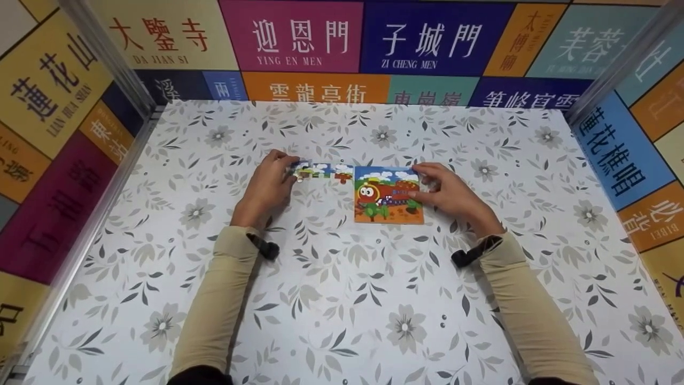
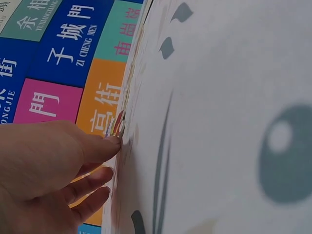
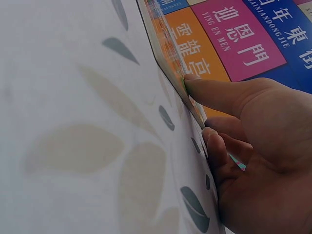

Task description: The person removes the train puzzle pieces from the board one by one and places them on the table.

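Nearest me, behind both grips, my tan sleeves (image 1: 214, 310) lie over a floral tabletop (image 1: 350, 310), a dark wrist mount (image 1: 467, 255) at each cuff. Beyond the cuffs, my right hand (image 1: 454, 195) pinches the right edge of the picture board (image 1: 387, 200), thumb on its printed face, fingers at the rim. The board lies to the left of that grip, showing a red train under a blue sky.

My left hand (image 1: 267, 182) has finger and thumb slightly apart at the outer end of a row of puzzle pieces (image 1: 323, 170); whether they pinch or merely touch the end piece, I cannot tell. The row runs rightward from those fingertips to the board's upper left corner. Well beyond both grips stand colourful lettered panels (image 1: 299, 37).
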### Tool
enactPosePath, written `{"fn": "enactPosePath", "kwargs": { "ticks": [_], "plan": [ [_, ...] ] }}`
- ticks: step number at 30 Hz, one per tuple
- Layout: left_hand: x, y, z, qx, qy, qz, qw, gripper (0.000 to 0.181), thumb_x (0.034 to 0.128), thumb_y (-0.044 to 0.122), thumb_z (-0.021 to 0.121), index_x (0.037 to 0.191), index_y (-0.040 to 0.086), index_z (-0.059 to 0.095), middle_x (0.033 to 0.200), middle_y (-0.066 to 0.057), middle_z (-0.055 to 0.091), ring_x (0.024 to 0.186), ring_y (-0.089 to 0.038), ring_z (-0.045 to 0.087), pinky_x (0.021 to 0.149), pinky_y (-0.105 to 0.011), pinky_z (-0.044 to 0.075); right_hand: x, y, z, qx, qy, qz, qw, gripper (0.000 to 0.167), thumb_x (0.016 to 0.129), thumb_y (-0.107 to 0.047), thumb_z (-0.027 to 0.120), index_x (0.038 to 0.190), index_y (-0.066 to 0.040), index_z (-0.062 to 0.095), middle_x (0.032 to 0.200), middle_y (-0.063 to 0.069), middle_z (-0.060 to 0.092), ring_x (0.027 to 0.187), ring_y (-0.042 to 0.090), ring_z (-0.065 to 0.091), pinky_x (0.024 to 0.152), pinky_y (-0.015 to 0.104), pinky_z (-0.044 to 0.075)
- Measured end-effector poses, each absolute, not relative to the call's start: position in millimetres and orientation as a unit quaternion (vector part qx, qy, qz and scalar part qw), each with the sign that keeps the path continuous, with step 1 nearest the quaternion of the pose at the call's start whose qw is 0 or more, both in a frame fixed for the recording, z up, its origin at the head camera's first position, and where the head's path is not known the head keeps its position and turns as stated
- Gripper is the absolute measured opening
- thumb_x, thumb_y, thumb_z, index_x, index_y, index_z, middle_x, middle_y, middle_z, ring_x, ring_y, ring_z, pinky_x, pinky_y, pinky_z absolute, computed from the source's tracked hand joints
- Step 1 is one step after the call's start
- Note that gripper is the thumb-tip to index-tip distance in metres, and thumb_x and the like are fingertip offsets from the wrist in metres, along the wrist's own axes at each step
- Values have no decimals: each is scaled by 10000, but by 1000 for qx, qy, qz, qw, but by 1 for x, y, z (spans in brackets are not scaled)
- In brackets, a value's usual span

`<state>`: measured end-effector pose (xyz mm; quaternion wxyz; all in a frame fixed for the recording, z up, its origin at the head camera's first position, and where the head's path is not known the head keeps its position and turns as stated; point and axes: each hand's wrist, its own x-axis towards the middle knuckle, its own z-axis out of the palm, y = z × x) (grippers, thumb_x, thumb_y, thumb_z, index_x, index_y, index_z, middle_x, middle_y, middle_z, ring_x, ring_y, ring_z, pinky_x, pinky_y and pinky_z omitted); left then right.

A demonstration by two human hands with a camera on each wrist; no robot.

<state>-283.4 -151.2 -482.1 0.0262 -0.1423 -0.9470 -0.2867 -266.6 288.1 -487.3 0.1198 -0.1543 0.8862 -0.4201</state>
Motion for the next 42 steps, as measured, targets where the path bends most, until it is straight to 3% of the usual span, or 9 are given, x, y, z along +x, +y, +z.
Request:
{"fn": "enactPosePath", "kwargs": {
  "ticks": [9,16,24,37,42],
  "plan": [
    [-284,-150,-482,-133,-945,-298,4,437,1075,86,644,1508,34,622,1468,-201,589,1409,-380,530,1228,-536,410,-267,290,-489,-150,890,-414,118,716,1029,-357,766,1648,-149,475,1660,105,434,1241,325,544,962,423,464],
    [-284,-151,-482,-137,-942,-307,-6,452,1070,57,619,1518,5,601,1479,-216,582,1425,-389,512,1242,-525,399,-269,289,-491,-160,892,-409,110,714,1024,-308,779,1640,-108,479,1664,120,437,1269,321,546,965,407,456],
    [-284,-146,-477,-170,-947,-273,-21,432,1078,21,585,1499,89,656,1527,-224,553,1454,-436,473,1243,-580,378,-270,290,-492,-156,891,-411,111,715,1022,-328,779,1640,-123,484,1660,117,443,1277,332,549,977,435,451],
    [-282,-151,-479,-171,-942,-287,-14,368,1107,85,575,1456,86,690,1510,-184,581,1442,-399,497,1244,-561,385,-269,288,-489,-149,890,-417,108,715,1003,-329,804,1621,-118,512,1639,101,467,1248,318,548,984,411,441],
    [-284,-151,-480,-178,-939,-293,-10,378,1091,193,647,1443,62,693,1508,-200,585,1433,-418,506,1229,-581,390,-269,289,-490,-153,888,-419,108,709,1011,-312,794,1626,-110,503,1656,101,452,1265,320,543,988,408,439]
  ]
}}
